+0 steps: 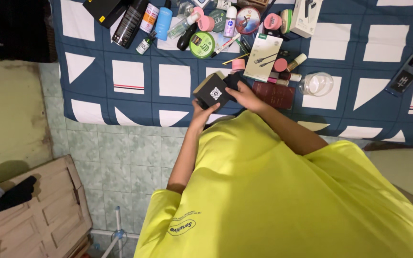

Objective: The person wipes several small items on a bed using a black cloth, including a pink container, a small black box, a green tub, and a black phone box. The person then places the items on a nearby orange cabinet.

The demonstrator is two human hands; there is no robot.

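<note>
1. We see both hands holding a small black box (pixel 211 91) above the bed (pixel 135 95), near the mattress edge.
2. Left hand (pixel 201 114) is cupped under the box's lower corner, at about 7 o'clock from it.
3. Right hand (pixel 246 97) is wrapped against its side at 3 o'clock, fingers curled on.
4. We judge the box light, stiff cardboard with smooth, somewhat slick faces; best held across opposite edges.
5. A dark red book (pixel 274 94) lies just past the right hand; a clear jar (pixel 317 84) sits further toward 3 o'clock.
</note>
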